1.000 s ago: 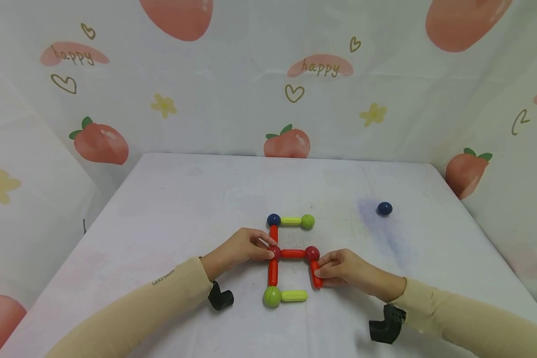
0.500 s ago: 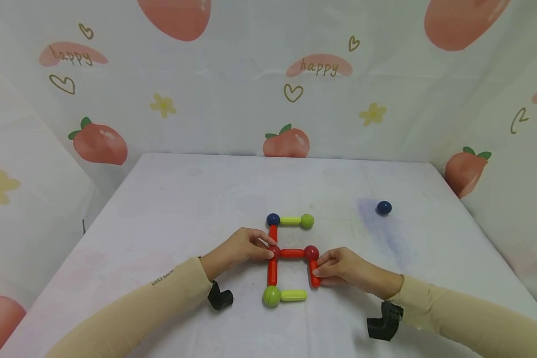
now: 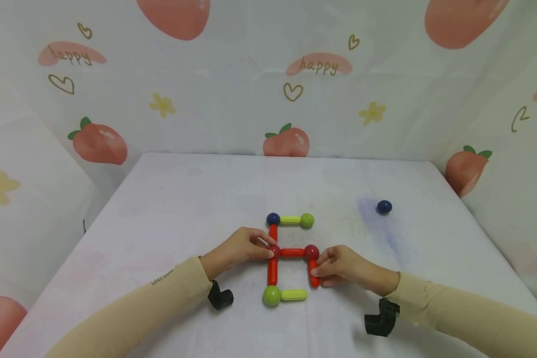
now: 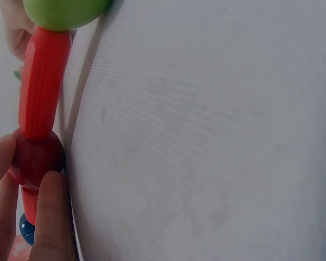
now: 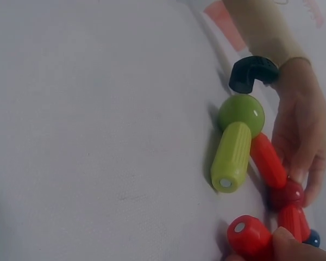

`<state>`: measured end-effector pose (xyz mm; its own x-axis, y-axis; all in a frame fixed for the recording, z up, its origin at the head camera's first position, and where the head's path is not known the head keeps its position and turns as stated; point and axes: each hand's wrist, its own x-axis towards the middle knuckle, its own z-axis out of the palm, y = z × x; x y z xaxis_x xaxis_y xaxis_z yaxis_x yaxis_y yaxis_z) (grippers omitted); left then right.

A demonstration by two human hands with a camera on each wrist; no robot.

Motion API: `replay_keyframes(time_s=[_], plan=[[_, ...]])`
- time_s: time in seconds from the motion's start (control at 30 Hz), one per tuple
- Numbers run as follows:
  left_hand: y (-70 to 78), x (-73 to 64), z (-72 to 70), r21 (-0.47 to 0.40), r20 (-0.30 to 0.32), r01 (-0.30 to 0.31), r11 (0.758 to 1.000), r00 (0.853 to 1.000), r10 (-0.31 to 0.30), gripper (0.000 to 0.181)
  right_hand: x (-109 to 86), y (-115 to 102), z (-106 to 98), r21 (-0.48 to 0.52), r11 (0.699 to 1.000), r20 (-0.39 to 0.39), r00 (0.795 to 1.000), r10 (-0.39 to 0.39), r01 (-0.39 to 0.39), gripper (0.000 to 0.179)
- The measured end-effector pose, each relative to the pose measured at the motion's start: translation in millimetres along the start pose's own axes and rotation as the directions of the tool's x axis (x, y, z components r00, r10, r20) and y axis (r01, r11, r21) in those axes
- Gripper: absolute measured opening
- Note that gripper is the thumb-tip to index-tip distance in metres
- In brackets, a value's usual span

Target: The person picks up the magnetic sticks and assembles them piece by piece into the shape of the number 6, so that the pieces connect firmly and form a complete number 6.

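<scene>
Several magnetic rods and balls lie joined on the table. With thumb and fingers, my left hand (image 3: 246,248) pinches the red ball (image 4: 37,159) at the middle of the left column. Red rods lead from it to a blue ball (image 3: 273,219), a green ball (image 3: 272,296) and a second red ball (image 3: 312,252). My right hand (image 3: 353,268) pinches the red rod (image 3: 313,278) below that second ball; its free end, with a silver tip, shows in the right wrist view. A yellow-green rod (image 5: 232,157) extends from the near green ball, apart from the held rod.
At the far end of the figure, a yellow-green rod (image 3: 290,220) joins the blue ball to another green ball (image 3: 307,220). A loose dark blue ball (image 3: 384,207) lies at the back right of the white table (image 3: 197,194). A patterned cloth hangs behind.
My right hand has shifted slightly left, and the near end of its red rod has swung a little left with it. My left hand stays on the red ball.
</scene>
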<state>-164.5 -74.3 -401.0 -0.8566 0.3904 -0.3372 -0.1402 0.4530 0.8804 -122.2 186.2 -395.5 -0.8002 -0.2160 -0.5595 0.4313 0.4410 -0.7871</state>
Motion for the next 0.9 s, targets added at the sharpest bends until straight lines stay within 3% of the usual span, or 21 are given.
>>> replay_keyframes(time_s=[0.5,0.6,0.73,0.9], plan=[[0.8,-2.9,-0.8,0.021,-0.009,0.028,0.999,1.0,-0.027,0.023,3.5,1,2,-0.021,1.0,-0.016,1.0,0.012,-0.012,0.025],[-1.8,-2.2,-1.8,0.04,0.012,0.014,0.999,1.0,-0.015,0.023,3.7,2,2,-0.014,1.0,-0.018,1.0,0.014,-0.014,0.026],[-2.2,-4.9,-6.0,0.119,0.042,-0.031,0.992,0.999,0.026,0.024,2.9,2,2,-0.011,1.0,-0.022,1.0,0.014,-0.015,0.026],[15.9,-21.8,-9.5,0.262,0.001,-0.104,0.959,0.994,0.107,0.025,1.5,2,-1,-0.012,1.0,-0.012,1.0,0.001,-0.001,0.026]])
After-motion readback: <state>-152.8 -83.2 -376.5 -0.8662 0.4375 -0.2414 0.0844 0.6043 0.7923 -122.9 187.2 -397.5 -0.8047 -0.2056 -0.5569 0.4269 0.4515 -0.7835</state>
